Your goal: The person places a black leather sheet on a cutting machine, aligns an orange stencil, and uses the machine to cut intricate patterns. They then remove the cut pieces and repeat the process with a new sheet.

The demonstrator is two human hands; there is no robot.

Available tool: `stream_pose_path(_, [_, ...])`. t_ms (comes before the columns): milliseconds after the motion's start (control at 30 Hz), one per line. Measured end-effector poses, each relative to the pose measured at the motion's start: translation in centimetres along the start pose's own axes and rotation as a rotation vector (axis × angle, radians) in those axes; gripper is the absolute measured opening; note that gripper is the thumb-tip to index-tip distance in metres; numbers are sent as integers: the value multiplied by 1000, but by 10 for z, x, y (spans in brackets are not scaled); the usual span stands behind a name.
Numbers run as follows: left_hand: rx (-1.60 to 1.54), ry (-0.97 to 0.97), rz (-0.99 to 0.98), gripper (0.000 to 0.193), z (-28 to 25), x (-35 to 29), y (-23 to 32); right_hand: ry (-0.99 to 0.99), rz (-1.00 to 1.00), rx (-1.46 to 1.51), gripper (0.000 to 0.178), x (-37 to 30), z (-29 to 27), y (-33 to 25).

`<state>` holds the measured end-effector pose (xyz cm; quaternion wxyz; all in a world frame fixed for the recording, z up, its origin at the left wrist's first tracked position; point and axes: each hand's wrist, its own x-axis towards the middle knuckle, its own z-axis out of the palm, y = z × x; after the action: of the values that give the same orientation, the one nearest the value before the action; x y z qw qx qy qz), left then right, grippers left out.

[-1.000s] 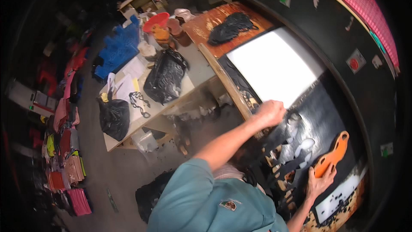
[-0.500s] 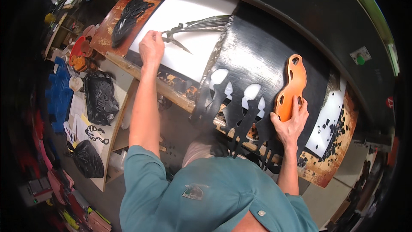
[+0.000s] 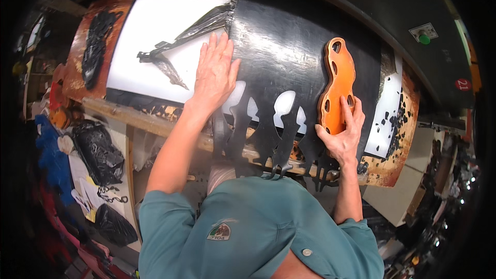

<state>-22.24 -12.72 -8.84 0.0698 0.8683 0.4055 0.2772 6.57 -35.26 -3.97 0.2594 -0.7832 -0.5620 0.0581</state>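
Note:
My left hand (image 3: 214,72) is flat, fingers stretched out, at the left edge of a black sheet (image 3: 274,36), over the white board (image 3: 160,10). It holds nothing. Beside its fingertips, a crumpled strip of dark film (image 3: 201,25) trails left from the sheet's edge. My right hand (image 3: 342,137) grips the near end of a wavy orange cutting die (image 3: 338,80), thumb on one side and fingers on the other. The die lies on the black sheet and has holes along its rim. Cut-out openings mark the sheet's near edge, where black strips (image 3: 266,137) hang toward my body.
A dark machine beam with a green button (image 3: 424,38) spans the far side. Black scraps (image 3: 395,119) litter the right end of the table. A black bundle (image 3: 98,46) lies at far left. A side table with black plastic bags (image 3: 98,152) stands lower left.
My left hand has let go of the dark film strip's end and moved right, opening flat by the sheet's edge. The right hand still holds the die. The whole view has shifted.

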Motion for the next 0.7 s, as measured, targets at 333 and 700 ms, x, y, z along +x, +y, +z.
stream_pose_path(333, [-96,-54,-23,51,-9,0,-2,-28,16,373,92,62,38,-92])
stream_pose_path(700, [-135,-165,-89,52,-28,-7,-1,54,-101,44,90,114,117,-160])
